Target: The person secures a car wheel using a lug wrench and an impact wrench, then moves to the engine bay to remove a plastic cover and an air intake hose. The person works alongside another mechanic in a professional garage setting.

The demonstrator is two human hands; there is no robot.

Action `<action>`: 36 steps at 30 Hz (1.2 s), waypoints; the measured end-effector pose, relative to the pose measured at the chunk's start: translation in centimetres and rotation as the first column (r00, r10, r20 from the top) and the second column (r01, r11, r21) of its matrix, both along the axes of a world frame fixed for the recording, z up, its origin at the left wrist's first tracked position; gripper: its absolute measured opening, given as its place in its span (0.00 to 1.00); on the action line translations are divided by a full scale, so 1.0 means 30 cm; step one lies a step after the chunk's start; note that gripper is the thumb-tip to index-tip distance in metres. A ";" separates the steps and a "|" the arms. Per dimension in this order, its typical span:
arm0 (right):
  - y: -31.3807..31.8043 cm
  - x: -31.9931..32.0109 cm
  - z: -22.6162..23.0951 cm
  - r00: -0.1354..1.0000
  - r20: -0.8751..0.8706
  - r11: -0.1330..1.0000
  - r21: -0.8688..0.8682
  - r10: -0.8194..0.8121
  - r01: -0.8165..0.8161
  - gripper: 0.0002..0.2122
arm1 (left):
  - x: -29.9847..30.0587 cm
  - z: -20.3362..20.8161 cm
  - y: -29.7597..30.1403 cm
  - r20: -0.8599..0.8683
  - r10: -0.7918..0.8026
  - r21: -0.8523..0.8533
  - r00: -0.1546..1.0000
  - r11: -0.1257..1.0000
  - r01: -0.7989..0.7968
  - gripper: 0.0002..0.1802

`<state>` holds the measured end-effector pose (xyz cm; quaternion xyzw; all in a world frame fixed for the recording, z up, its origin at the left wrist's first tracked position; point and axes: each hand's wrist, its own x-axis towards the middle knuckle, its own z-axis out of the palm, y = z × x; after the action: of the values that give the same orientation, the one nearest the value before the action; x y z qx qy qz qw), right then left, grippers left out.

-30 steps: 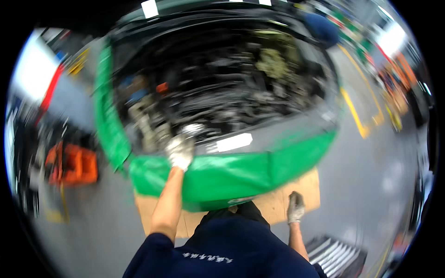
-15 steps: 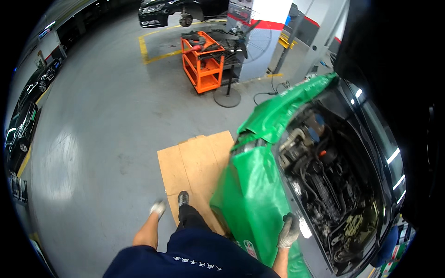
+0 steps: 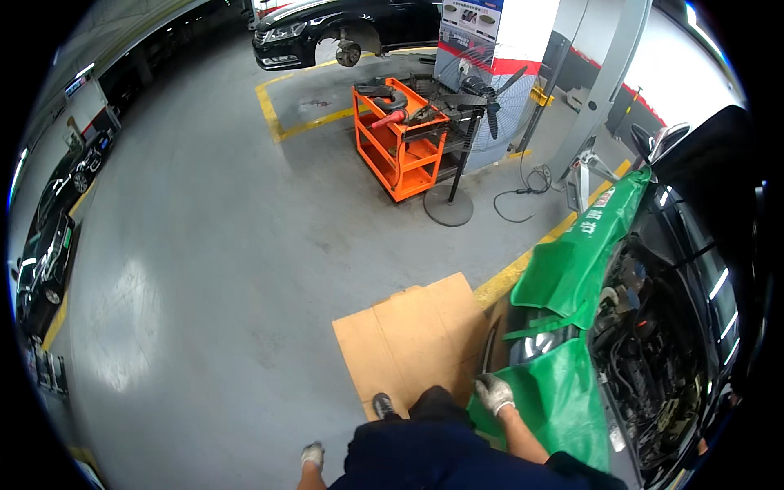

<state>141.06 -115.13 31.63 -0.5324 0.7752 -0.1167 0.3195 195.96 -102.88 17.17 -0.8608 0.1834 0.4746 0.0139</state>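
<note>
Green soft fabric fender cover (image 3: 563, 392) is lying over the car front at lower right; the gloved right hand (image 3: 493, 393) is resting on its edge, fingers closed. It looks light, floppy; grip the hem. The gloved left hand (image 3: 312, 454) is hanging free, loosely curled.

Grey knit gloves on each hand (image 3: 494, 393), dark navy clothes, dark shoe (image 3: 381, 405).

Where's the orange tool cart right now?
In the head view the orange tool cart stands at upper centre on the grey floor, just left of the standing fan, beyond the cardboard sheet.
</note>
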 end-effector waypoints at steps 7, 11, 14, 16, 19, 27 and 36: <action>-0.038 -0.178 -0.463 0.989 -0.057 0.841 0.521 -0.135 0.145 0.27 | 0.108 0.066 -0.976 -0.074 -0.158 -0.618 0.985 0.782 0.079 0.25; -0.340 -0.119 -0.507 0.942 -0.172 0.575 0.756 -0.288 0.314 0.24 | 0.234 0.110 -1.308 0.131 -0.220 -0.560 0.967 0.788 0.255 0.23; -0.666 -0.124 -0.697 0.988 -0.132 0.610 0.777 -0.085 0.156 0.20 | 0.327 0.045 -1.394 0.137 -0.194 -0.390 0.971 0.891 0.233 0.22; -0.975 -0.097 -0.845 0.936 -0.086 0.623 0.766 0.340 -0.156 0.18 | 0.401 0.054 -1.416 0.148 -0.129 -0.197 0.981 0.968 0.157 0.21; -1.642 0.174 -0.706 0.996 -0.075 0.901 0.433 0.045 -0.009 0.21 | 0.557 -0.086 -1.395 0.086 -0.010 -0.069 0.996 0.997 0.016 0.20; -3.043 0.687 -0.079 0.955 0.238 0.984 -0.014 0.176 -0.178 0.23 | 0.537 -0.155 -2.040 0.009 -0.123 0.068 0.992 0.990 0.122 0.19; -3.618 0.740 -0.242 0.994 0.064 0.989 0.124 -0.087 0.079 0.23 | 0.933 -0.205 -3.382 -0.083 -0.266 -0.215 0.960 0.946 0.243 0.18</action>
<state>163.25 -223.66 24.37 -0.4748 0.7909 -0.1009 0.3727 223.94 -204.36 11.01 -0.7990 0.3409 0.4948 -0.0231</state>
